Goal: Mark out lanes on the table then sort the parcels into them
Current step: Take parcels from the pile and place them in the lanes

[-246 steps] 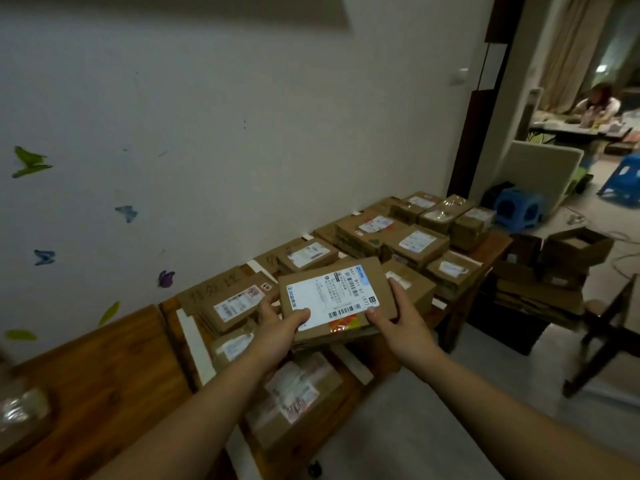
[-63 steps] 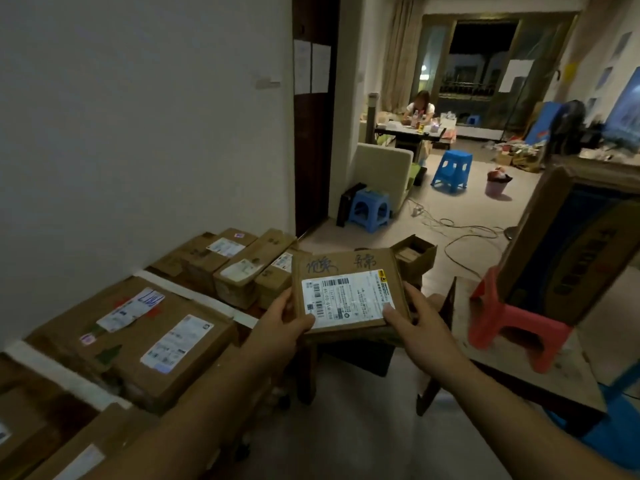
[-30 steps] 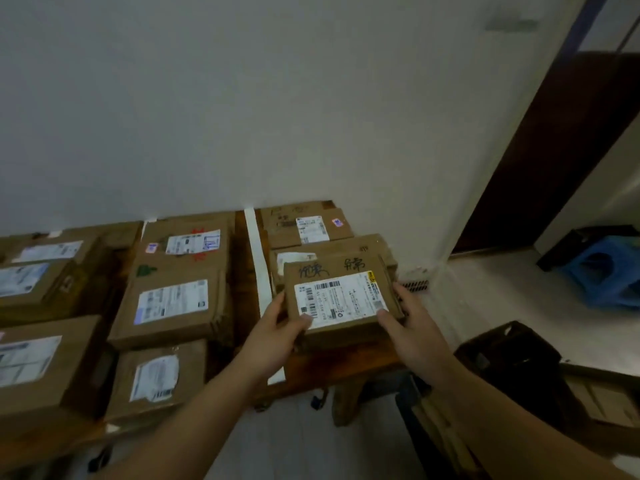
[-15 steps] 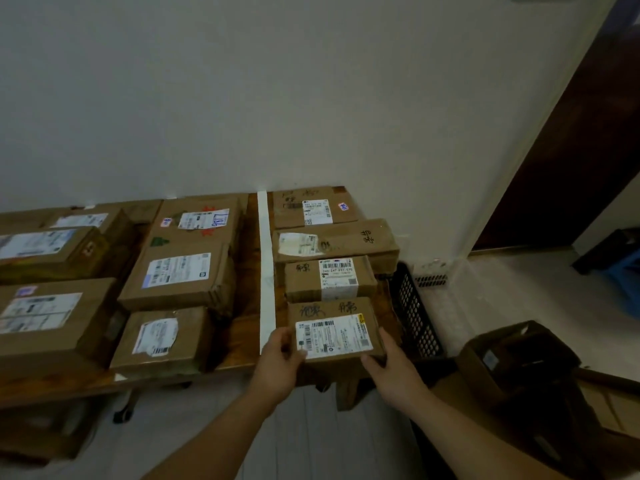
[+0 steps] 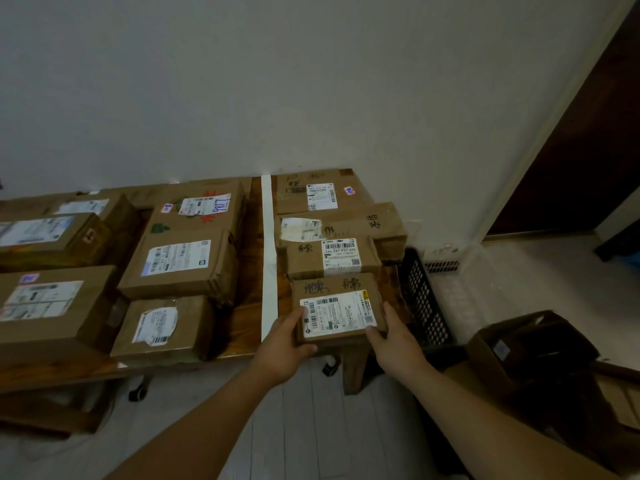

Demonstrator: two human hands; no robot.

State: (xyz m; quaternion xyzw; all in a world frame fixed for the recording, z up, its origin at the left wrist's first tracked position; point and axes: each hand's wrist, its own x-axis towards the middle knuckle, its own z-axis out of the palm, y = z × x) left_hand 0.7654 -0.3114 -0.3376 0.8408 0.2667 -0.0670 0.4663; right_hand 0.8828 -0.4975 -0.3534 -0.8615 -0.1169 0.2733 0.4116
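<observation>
Four: counted that many parcels [image 5: 311, 192] in the lane right of the white tape strip [image 5: 268, 237], ranged from the wall to the front edge of the wooden table [image 5: 247, 323]. Found the held parcel [image 5: 343, 313] nearest, at the front edge of that lane, just in front of a second labelled parcel [image 5: 332, 258]. Noted its long axis running left to right, parallel to the table's front edge, label face up, handwriting toward the wall. Recorded the left hand [image 5: 280, 348] gripping its near left corner, thumb on the label, and the right hand [image 5: 394, 341] gripping its near right corner. Could not tell whether it rested on the table or sat just above. Logged further parcels [image 5: 180, 268] left of the tape, and a black perforated crate [image 5: 422, 299] just beside the table's right end.
</observation>
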